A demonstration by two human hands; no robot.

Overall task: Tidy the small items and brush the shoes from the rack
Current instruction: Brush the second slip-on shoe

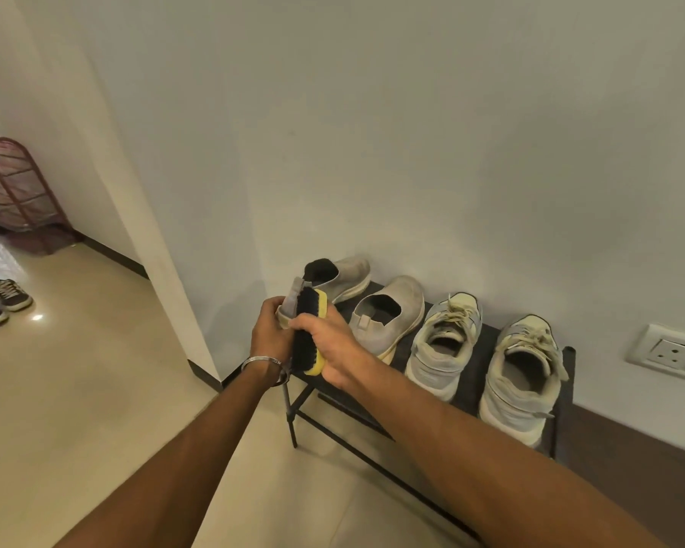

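Note:
My left hand [269, 328] grips the heel of a grey slip-on shoe [349, 272] at the left end of the low dark shoe rack [488, 342]. My right hand [333, 346] holds a yellow-backed brush [308, 330], whose black bristles lie against the shoe's heel. The matching grey slip-on [390, 316] sits beside it on the rack. To its right stand two pale laced sneakers [443, 346] [521, 379], toes toward the wall.
A wall socket [671, 355] is low on the wall at right. A wall corner [175, 278] juts out left of the rack. Far left on the tiled floor lie a pair of dark sneakers [1, 302], with a maroon wire rack [16, 191] behind them.

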